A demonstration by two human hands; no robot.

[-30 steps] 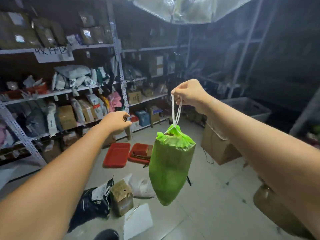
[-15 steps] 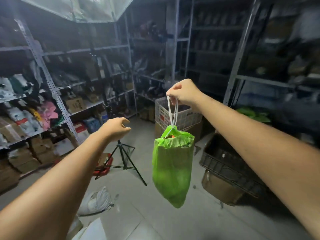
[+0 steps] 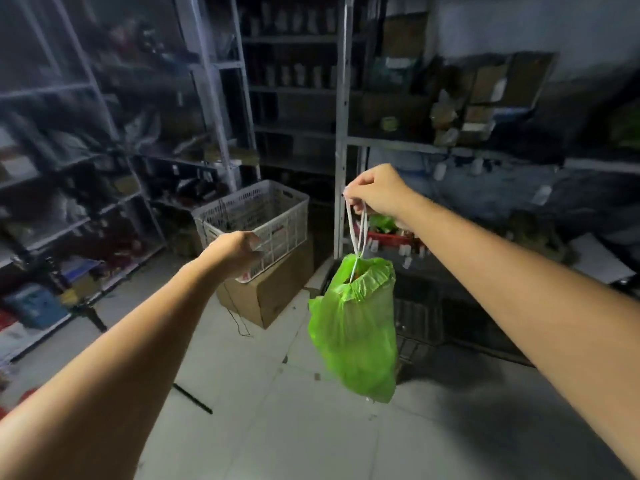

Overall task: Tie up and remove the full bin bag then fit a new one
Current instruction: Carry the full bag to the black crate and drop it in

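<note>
A full green bin bag (image 3: 356,327) hangs in the air at the centre right, its mouth gathered by a white drawstring (image 3: 357,230). My right hand (image 3: 375,192) pinches the top of the drawstring loop and carries the bag's weight. My left hand (image 3: 233,249) is stretched out to the left of the bag, loosely curled, with nothing in it. No bin shows in this view.
A white plastic crate (image 3: 256,220) sits on a cardboard box (image 3: 266,296) straight ahead. Metal shelving (image 3: 214,98) full of goods lines the left and back. A dark crate (image 3: 450,317) lies on the floor right of the bag. A tripod leg (image 3: 192,398) crosses the tiled floor.
The view has swung to the right, from the left shelves to the back corner. The bag stays hanging from my right hand; my left hand stays extended and empty.
</note>
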